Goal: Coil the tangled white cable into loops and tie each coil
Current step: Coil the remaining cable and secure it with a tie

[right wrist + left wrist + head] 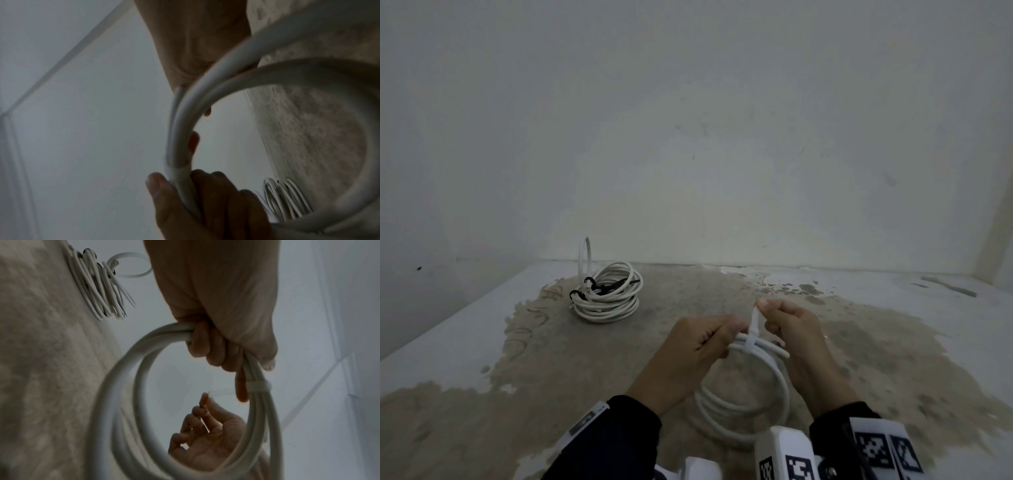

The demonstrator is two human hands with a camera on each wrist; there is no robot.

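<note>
A white cable coil (pixel 750 397) of a few loops is held above the floor in front of me. My left hand (pixel 726 337) grips its top, fingers curled round the strands (pixel 213 344). A white zip tie (pixel 754 323) is wrapped round the strands right beside that grip, and its band (pixel 259 386) shows in the left wrist view. My right hand (pixel 765 305) pinches the tie's upright tail between thumb and forefinger. In the right wrist view the coil (pixel 179 129) crosses the frame, with the band (pixel 178 170) just above the left hand's thumb (pixel 158 186).
A finished bundle of white cable (pixel 606 294) with black ties lies on the floor at the back left, near the wall, with one loop (pixel 585 255) standing up. The stained concrete floor (pixel 551 377) meets a white wall (pixel 722 137) behind.
</note>
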